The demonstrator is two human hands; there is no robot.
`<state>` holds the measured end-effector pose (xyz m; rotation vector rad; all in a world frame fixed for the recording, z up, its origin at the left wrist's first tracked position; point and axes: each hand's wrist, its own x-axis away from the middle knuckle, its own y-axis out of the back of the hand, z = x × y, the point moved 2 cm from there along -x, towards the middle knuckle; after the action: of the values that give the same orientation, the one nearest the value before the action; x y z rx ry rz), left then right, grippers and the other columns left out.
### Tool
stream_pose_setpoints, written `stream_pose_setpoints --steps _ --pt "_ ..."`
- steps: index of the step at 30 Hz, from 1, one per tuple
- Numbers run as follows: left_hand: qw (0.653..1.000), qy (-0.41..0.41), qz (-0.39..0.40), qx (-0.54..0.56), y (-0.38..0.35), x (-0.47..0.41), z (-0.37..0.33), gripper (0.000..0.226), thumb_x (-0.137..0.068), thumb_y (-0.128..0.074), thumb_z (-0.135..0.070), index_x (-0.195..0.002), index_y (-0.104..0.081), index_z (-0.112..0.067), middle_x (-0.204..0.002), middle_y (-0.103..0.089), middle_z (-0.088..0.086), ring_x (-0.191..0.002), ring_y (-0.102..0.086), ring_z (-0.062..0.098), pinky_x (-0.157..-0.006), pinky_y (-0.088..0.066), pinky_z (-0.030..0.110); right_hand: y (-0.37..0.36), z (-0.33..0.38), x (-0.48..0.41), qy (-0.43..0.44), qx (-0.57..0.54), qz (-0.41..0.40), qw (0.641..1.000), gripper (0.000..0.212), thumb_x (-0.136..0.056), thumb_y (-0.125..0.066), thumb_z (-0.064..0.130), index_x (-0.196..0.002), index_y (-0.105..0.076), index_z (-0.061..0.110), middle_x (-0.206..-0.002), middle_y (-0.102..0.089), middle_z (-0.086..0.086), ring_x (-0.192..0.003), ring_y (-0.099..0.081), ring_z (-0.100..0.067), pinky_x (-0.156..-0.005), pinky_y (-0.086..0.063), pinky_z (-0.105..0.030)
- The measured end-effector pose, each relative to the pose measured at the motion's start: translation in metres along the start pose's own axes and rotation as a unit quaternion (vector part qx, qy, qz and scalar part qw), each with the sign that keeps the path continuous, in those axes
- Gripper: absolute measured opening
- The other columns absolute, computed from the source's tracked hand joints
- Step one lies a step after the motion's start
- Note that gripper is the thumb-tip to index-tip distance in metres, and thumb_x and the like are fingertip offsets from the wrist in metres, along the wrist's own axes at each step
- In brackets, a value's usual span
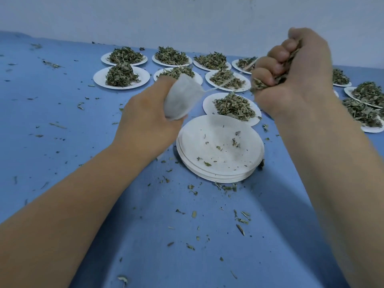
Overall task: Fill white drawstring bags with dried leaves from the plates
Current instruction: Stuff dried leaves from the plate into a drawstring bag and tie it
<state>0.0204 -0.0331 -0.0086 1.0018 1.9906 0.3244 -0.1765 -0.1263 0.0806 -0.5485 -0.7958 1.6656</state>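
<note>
The left hand (145,119) is raised over the blue table (83,142), fingers and thumb curled round a white drawstring bag (180,98). The bag is held tilted: its long axis runs from the closed bottom, low by the thumb, up and away to the top by the fingertips. Its gathered mouth sits at the upper right corner and points right, toward the right hand (295,75). From that mouth the drawstring (224,81) runs in a straight line up and to the right to the right hand's fingers; how it is held there cannot be told. The right hand is higher than the left, closed into a tight fist round a clump of dried leaves (259,85) that stick out under the little finger and between the knuckles. Below and between the hands lies a stack of empty plates (239,163), only crumbs on the top one. Just beyond it is a heaped plate (207,104), with more heaped plates (99,77) in rows toward the wall (187,17) and at the right edge. Loose leaf bits (241,221) lie scattered over the table.
</note>
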Motion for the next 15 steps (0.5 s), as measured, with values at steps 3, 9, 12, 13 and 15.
stream_pose_setpoints --steps 3,9,12,13,15 --pt "0.999 0.018 -0.038 -0.015 0.009 -0.006 0.011 0.041 -0.081 -0.075 -0.035 -0.109 -0.047 -0.044 -0.086 -0.056 -0.018 -0.081 -0.052 0.009 -0.061 -0.042 0.020 0.007 0.001 0.000 -0.022 0.066 0.013 0.997 0.042 -0.100 -0.052 0.024 -0.061 -0.038 0.022 -0.058 -0.030 0.007 -0.051 -0.015 -0.013 -0.042 -0.013 -0.025" --pt "0.998 0.016 -0.032 -0.053 0.018 -0.009 0.023 0.033 -0.084 -0.071 -0.027 -0.107 -0.050 -0.038 -0.093 -0.061 -0.011 -0.083 -0.057 0.022 -0.066 -0.049 0.038 0.007 -0.002 -0.001 -0.014 0.003 0.016 1.000 0.041 -0.099 -0.052 0.023 -0.060 -0.039 0.021 -0.058 -0.031 0.006 -0.050 -0.016 -0.013 -0.040 -0.016 -0.025" --pt "0.999 -0.001 0.022 -0.030 0.010 -0.004 0.011 0.042 -0.083 -0.073 -0.026 -0.114 -0.050 -0.042 -0.093 -0.059 -0.016 -0.082 -0.058 0.017 -0.068 -0.052 0.038 -0.004 -0.015 -0.002 -0.038 -0.037 0.019 0.998 0.041 -0.100 -0.050 0.022 -0.061 -0.039 0.021 -0.056 -0.031 0.006 -0.048 -0.017 -0.011 -0.039 -0.015 -0.022" --pt "0.999 -0.003 0.036 -0.028 0.006 -0.002 0.007 0.044 -0.083 -0.072 -0.026 -0.115 -0.050 -0.044 -0.094 -0.060 -0.016 -0.083 -0.059 0.017 -0.068 -0.054 0.040 -0.009 -0.022 -0.002 -0.048 -0.043 0.021 0.998 0.041 -0.101 -0.049 0.023 -0.061 -0.039 0.021 -0.055 -0.031 0.006 -0.047 -0.018 -0.010 -0.039 -0.014 -0.022" --pt "0.999 -0.004 0.048 -0.016 0.001 0.001 0.001 0.046 -0.081 -0.072 -0.026 -0.117 -0.050 -0.046 -0.098 -0.062 -0.016 -0.086 -0.061 0.017 -0.072 -0.056 0.044 -0.017 -0.036 -0.001 -0.065 -0.038 0.030 0.997 0.041 -0.102 -0.048 0.024 -0.063 -0.039 0.021 -0.054 -0.032 0.006 -0.046 -0.019 -0.010 -0.039 -0.014 -0.020"
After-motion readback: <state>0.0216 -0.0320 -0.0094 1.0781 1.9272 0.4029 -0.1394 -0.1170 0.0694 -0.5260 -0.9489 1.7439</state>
